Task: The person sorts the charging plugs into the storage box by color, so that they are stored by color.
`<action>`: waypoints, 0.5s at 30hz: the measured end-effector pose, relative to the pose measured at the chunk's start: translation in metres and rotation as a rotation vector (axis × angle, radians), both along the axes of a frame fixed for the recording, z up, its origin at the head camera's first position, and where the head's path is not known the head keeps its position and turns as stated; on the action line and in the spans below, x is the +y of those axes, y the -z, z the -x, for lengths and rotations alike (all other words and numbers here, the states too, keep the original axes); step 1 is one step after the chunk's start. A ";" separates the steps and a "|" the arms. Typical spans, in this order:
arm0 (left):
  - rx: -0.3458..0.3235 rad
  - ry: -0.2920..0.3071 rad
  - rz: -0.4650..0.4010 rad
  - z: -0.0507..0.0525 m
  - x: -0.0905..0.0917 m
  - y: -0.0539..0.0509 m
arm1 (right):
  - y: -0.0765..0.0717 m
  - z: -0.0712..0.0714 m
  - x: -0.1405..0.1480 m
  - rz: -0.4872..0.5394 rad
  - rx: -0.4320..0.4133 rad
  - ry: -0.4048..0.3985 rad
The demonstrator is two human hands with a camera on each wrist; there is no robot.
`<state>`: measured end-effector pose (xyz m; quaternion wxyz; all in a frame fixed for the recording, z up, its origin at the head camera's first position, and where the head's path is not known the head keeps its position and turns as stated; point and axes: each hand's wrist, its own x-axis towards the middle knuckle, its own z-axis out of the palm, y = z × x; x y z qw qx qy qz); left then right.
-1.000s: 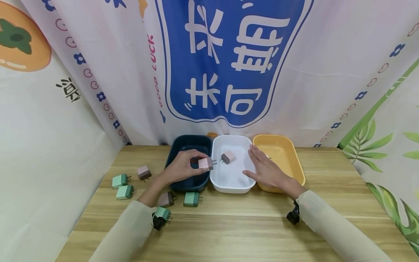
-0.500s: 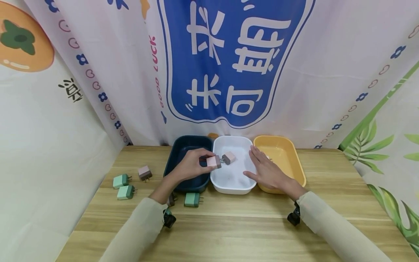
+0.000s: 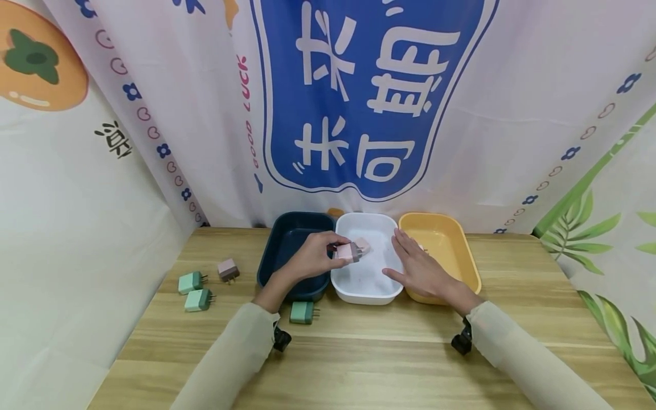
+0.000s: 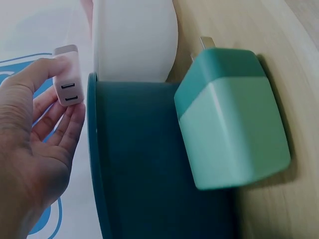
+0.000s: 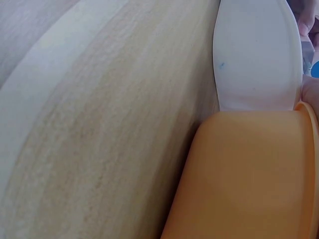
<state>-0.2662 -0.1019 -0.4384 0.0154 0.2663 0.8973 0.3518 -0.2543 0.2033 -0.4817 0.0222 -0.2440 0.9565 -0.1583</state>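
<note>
Thumb and fingers of my left hand (image 3: 314, 256) pinch a pink charger (image 3: 346, 252) over the left part of the white bin (image 3: 366, 297). The left wrist view shows two slots in the end of this pink charger (image 4: 68, 79). Another pink charger (image 3: 362, 245) lies in the white bin, partly hidden behind the held one. My right hand (image 3: 421, 267), fingers straight, rests at the border between the white bin and the yellow bin (image 3: 471, 267). A small pale item (image 3: 422, 247) in the yellow bin is mostly hidden by that hand.
The dark blue bin (image 3: 266, 250) stands left of the white one. A green charger (image 3: 302, 312) lies in front of it. Further left on the table are two green chargers (image 3: 190, 282) and a pink-brown charger (image 3: 228, 270). A printed curtain (image 3: 482, 171) hangs behind the bins.
My left hand has moved right with the pink charger, from the dark bin's right edge to over the white bin. Its forearm now covers chargers seen earlier. My right hand has stayed put.
</note>
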 end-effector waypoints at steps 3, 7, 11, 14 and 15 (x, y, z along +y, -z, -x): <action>-0.017 -0.003 0.006 0.002 0.006 0.001 | 0.000 0.000 0.001 0.000 0.004 0.000; -0.034 -0.012 0.005 0.004 0.011 0.003 | 0.000 0.000 0.000 0.008 0.003 -0.002; -0.037 -0.014 0.014 0.008 0.015 0.006 | 0.000 0.000 0.001 0.016 0.009 -0.007; -0.037 -0.016 0.032 0.011 0.016 0.008 | 0.000 0.001 0.001 0.010 0.012 -0.010; -0.037 -0.016 0.041 0.012 0.017 0.008 | 0.000 0.001 0.001 0.008 0.013 -0.010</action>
